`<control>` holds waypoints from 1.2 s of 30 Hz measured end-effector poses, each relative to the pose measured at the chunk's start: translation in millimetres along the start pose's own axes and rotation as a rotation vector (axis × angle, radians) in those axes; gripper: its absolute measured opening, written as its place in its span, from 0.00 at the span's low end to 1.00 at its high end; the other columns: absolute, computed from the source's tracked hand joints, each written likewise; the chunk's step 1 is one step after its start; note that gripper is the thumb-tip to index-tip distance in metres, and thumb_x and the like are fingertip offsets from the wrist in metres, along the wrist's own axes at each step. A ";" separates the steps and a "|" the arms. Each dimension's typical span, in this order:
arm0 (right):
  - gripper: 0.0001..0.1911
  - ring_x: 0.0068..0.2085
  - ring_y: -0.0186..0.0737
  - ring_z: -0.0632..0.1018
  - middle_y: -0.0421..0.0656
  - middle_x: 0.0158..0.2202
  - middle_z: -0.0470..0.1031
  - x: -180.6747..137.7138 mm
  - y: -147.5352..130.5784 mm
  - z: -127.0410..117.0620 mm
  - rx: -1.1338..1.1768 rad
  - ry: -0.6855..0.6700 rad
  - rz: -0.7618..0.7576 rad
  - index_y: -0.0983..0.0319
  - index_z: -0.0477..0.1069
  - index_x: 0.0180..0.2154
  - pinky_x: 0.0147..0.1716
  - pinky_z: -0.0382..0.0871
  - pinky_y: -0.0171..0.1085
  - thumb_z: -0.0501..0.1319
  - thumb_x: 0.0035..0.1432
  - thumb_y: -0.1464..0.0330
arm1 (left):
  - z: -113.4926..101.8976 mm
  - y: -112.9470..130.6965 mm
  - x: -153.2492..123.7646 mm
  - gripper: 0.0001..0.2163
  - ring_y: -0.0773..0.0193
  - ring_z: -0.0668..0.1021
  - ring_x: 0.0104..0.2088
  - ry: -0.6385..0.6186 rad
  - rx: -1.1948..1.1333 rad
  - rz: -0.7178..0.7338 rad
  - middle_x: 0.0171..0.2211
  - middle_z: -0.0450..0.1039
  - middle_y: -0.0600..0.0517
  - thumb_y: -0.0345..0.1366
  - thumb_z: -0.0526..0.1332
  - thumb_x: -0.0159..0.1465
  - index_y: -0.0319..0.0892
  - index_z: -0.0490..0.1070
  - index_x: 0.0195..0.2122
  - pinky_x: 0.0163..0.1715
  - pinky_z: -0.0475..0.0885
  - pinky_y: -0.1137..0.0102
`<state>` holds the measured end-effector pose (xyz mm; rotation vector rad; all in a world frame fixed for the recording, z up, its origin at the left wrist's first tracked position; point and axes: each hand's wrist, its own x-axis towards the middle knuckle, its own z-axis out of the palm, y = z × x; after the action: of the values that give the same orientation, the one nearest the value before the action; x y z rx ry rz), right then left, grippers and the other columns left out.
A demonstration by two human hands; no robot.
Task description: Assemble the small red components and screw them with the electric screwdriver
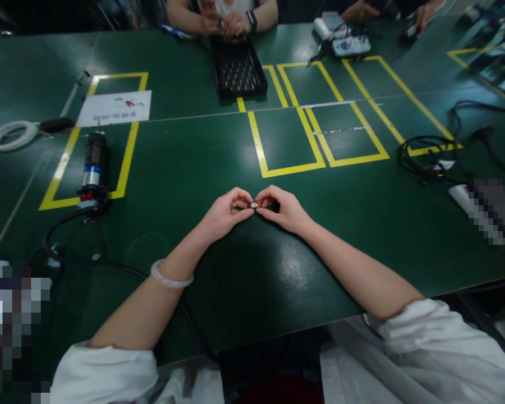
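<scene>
My left hand [225,213] and my right hand [283,209] meet over the middle of the green table [244,269]. Both pinch a tiny metallic part [253,205] with a red spot between fingertips. The left wrist wears a pale bangle [171,276]. Both forearms rest on the table, white sleeves at the elbows.
A black tray [238,72] lies at the far side, where another person's hands [224,22] work. Yellow tape boxes [315,123] mark the table. A black cylindrical tool [93,164] with a cable lies left, near a white sheet [115,108] and tape roll [10,135]. Coiled cables [425,157] sit right.
</scene>
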<state>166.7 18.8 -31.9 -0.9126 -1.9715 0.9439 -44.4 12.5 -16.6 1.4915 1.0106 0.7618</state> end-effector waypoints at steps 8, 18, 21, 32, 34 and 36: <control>0.07 0.38 0.37 0.76 0.42 0.39 0.74 -1.2 2.7 2.0 -0.055 0.003 -0.057 0.60 0.69 0.41 0.39 0.71 0.37 0.62 0.59 0.72 | 0.0 2.0 -0.3 0.15 0.65 0.76 0.39 0.010 0.012 0.014 0.41 0.72 0.49 0.38 0.68 0.59 0.38 0.68 0.42 0.44 0.72 0.68; 0.05 0.41 0.41 0.75 0.43 0.39 0.73 -2.2 -3.8 3.0 -0.192 -0.010 -0.098 0.58 0.69 0.40 0.42 0.70 0.40 0.61 0.61 0.72 | -0.7 -0.6 -0.4 0.13 0.65 0.76 0.38 0.009 0.018 0.009 0.39 0.72 0.50 0.37 0.67 0.60 0.39 0.68 0.43 0.42 0.72 0.68; 0.05 0.40 0.41 0.75 0.43 0.39 0.73 -2.3 -4.3 2.3 -0.187 -0.003 -0.093 0.59 0.69 0.40 0.42 0.70 0.40 0.61 0.61 0.71 | -0.9 -0.6 -0.4 0.14 0.65 0.76 0.39 0.003 0.008 0.007 0.40 0.72 0.49 0.36 0.67 0.59 0.38 0.68 0.43 0.43 0.71 0.69; 0.05 0.38 0.38 0.75 0.42 0.39 0.73 -1.9 -2.6 1.2 -0.144 0.013 -0.038 0.59 0.69 0.40 0.40 0.70 0.38 0.63 0.61 0.69 | -0.8 0.3 0.5 0.14 0.65 0.76 0.38 -0.003 0.007 -0.006 0.39 0.73 0.48 0.38 0.67 0.60 0.38 0.69 0.43 0.40 0.73 0.68; 0.06 0.38 0.37 0.76 0.42 0.39 0.73 -1.2 -2.0 0.9 -0.115 0.014 -0.030 0.60 0.69 0.40 0.39 0.70 0.37 0.62 0.60 0.70 | -0.7 2.0 0.3 0.14 0.65 0.76 0.37 -0.008 -0.003 -0.022 0.38 0.73 0.49 0.39 0.67 0.60 0.38 0.69 0.43 0.39 0.74 0.68; 0.06 0.36 0.37 0.76 0.42 0.37 0.73 -0.2 -0.8 0.4 -0.082 0.027 -0.026 0.61 0.69 0.39 0.38 0.70 0.37 0.63 0.59 0.71 | -0.6 3.7 -0.2 0.15 0.64 0.77 0.38 -0.016 -0.019 -0.047 0.39 0.73 0.48 0.41 0.66 0.61 0.38 0.69 0.44 0.39 0.74 0.69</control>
<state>166.3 18.1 -31.4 -0.9376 -2.0064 0.8372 -44.4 12.6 -12.9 1.4509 1.0205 0.7224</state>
